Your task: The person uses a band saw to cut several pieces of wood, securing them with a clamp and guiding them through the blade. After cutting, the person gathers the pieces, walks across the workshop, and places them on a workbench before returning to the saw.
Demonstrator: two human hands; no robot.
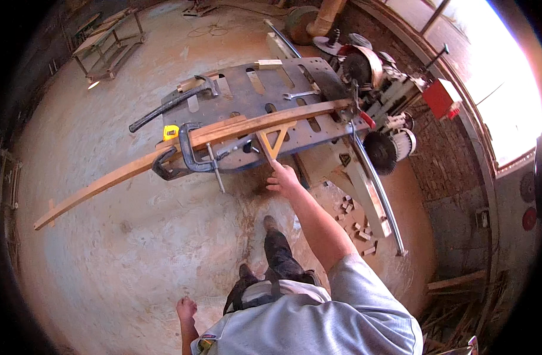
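My right hand reaches out to the near edge of a dark slotted metal table and pinches the tip of a yellow triangular square. The square's far side meets a long wooden beam that lies across the table and juts far out to the left. A black C-clamp sits over the beam left of the square. Low at my left side hangs my left hand, loosely curled, with nothing seen in it.
On the metal table lie a claw hammer, a yellow tape measure and a wrench. Machinery with circular blades stands at the right, beside a metal rail. Several wood offcuts litter the floor.
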